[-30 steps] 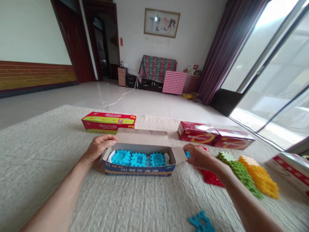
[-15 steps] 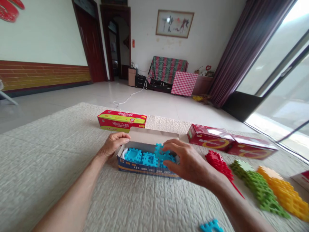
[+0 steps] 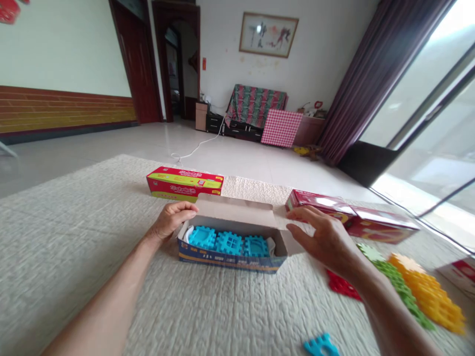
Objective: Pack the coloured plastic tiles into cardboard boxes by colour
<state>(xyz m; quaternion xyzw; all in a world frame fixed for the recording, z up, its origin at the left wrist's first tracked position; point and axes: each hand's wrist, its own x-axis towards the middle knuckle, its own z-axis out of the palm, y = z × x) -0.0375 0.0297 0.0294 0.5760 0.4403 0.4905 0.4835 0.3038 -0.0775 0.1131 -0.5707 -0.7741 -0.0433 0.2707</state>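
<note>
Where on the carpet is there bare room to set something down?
Bare carpet lies nearer than the open box, between the left arm, right arm and lone blue piece. Another patch stretches left of the left arm and red-and-yellow box. The right is crowded: red pieces, green pieces and yellow pieces, with dark red boxes behind.
</note>
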